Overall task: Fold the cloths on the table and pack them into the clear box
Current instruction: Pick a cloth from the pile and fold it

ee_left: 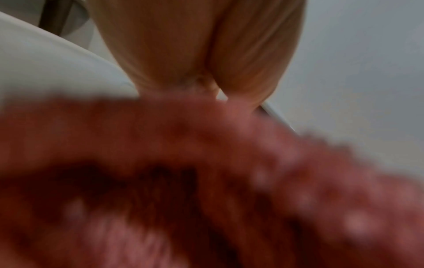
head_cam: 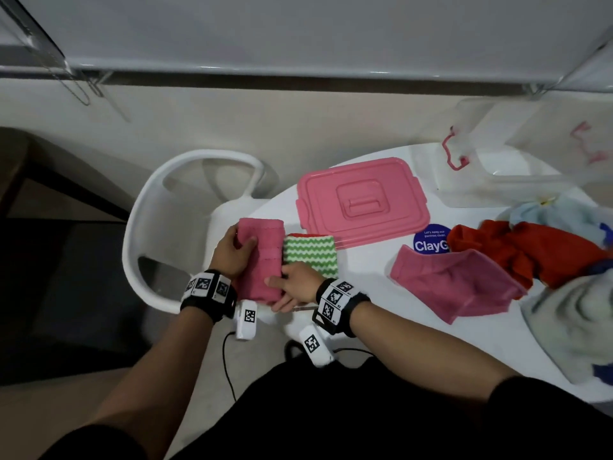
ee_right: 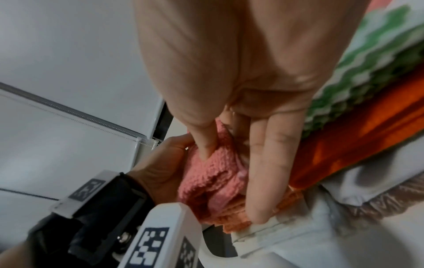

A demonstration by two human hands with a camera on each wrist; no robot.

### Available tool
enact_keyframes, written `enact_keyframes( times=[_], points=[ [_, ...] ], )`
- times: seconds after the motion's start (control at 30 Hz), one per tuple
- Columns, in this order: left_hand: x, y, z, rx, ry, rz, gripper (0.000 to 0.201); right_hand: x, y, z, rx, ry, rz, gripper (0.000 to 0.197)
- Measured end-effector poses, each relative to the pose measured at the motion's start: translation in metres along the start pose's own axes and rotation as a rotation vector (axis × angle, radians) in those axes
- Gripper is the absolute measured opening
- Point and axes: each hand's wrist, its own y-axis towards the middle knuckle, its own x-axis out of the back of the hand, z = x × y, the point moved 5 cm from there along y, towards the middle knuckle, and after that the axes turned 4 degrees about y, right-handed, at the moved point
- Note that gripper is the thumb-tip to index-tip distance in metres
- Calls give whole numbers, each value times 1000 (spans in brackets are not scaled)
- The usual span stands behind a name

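Observation:
A folded pink cloth lies lengthwise at the table's left edge, held between both hands. My left hand grips its far left side, thumb on top. My right hand pinches the near end: the thumb presses into the pink cloth with straight fingers on the other side. The left wrist view is blurred, showing my left hand over the pink cloth. Beside it sits a folded green-and-white zigzag cloth on a folded orange cloth. The clear box stands at the back right.
A pink lid lies behind the folded cloths. To the right are loose cloths: pink, red, light blue and pale grey. A white chair stands left of the table. A blue sticker is on the tabletop.

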Motion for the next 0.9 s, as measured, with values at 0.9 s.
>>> enact_keyframes(
  times=[0.9],
  points=[
    [-61, -19, 3, -409, 845, 32, 69, 55, 23, -36, 308, -1276, -362, 93]
  ],
)
